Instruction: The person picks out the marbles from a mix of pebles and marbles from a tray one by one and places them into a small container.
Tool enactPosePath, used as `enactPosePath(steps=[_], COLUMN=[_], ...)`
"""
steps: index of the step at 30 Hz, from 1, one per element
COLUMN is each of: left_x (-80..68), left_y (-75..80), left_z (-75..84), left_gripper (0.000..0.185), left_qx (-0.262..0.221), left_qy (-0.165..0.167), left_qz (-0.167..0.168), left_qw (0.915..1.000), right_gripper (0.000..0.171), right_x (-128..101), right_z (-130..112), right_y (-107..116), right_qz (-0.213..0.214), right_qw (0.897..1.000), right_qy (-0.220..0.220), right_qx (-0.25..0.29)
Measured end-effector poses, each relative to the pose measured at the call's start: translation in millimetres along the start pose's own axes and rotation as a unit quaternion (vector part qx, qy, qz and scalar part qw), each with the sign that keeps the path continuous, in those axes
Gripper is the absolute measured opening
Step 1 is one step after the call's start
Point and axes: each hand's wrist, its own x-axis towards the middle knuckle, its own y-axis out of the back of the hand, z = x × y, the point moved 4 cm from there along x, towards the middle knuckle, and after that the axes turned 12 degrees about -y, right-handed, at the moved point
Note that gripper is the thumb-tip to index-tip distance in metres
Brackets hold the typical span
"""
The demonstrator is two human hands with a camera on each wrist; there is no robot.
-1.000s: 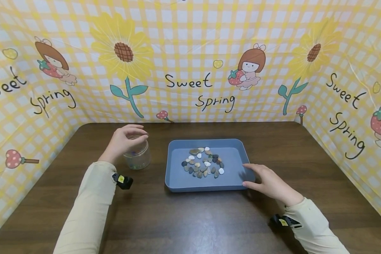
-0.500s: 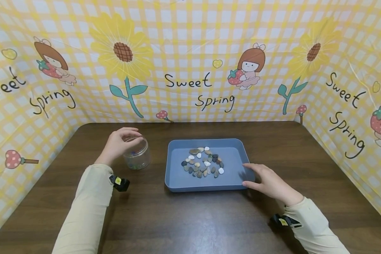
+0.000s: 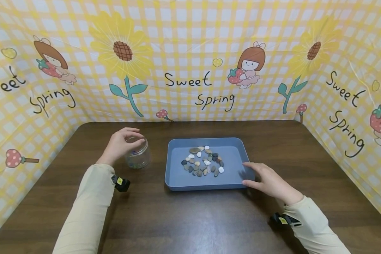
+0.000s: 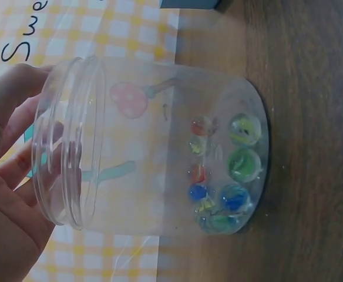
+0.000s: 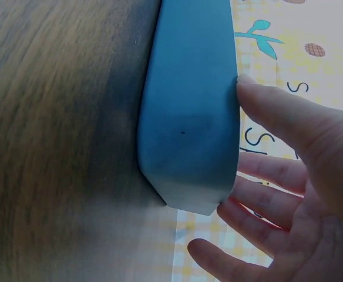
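Note:
A clear jar [image 3: 139, 158] stands upright, left of the blue tray, and has several coloured glass marbles [image 4: 236, 164] at its bottom. My left hand [image 3: 122, 144] is at the jar's mouth, its fingers loosely bent and apart from the thumb. In the left wrist view the fingers overlap the threaded rim, partly seen through it. My right hand [image 3: 270, 181] rests at the right end of the blue tray [image 3: 236, 169], thumb and fingers spread. The right wrist view has the thumb tip [image 5: 248, 88] right at the tray's rim.
Several pebbles [image 3: 207, 163], white, brown and dark, form a rough outline in the tray. All this stands on a dark wood table [image 3: 190, 218]. A yellow checked cloth [image 3: 184, 46] rises behind the table and along both sides.
My left hand has shifted slightly left and down at the jar's mouth, then back a little. The right hand, tray and pebbles stay where they were.

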Motion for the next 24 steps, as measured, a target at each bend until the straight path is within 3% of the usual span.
enactPosePath(steps=[9,19,24], left_x=[-0.2,-0.5,1.7], left_y=[-0.9,-1.1,-4.0], left_z=[3.3,4.7,11.1], left_gripper=[0.026,0.025,0.026], left_qx=[0.026,0.019,0.017], left_qy=[0.0,-0.004,-0.023], left_qz=[-0.011,-0.004,0.005], left_qw=[0.9996,0.9998,0.9996], right_gripper=[0.058,0.056,0.057], right_x=[0.0,0.8,0.8], right_z=[0.4,0.9,0.8], right_y=[-0.4,-0.8,-0.4], right_qz=[-0.003,0.006,0.005], right_qw=[1.0,1.0,1.0], right_qy=[-0.005,0.006,0.004], right_qx=[0.002,-0.002,-0.004])
